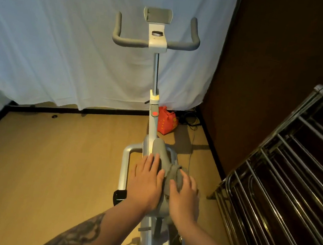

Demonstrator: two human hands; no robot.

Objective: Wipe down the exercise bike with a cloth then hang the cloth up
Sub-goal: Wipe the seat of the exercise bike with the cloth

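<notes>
Two hands: left hand (147,182), right hand (184,195), one cloth (174,175).

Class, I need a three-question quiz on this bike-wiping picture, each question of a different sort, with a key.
1. True or false: the cloth lies on the handlebar.
2. Which hand presses the cloth? A) left hand B) right hand
3. What stands at the right, where the cloth could hang?

Key:
1. False; it is on the bike body, low down, under the hands.
2. B; the left hand rests flat on the bike beside it.
3. A metal rack.
</notes>
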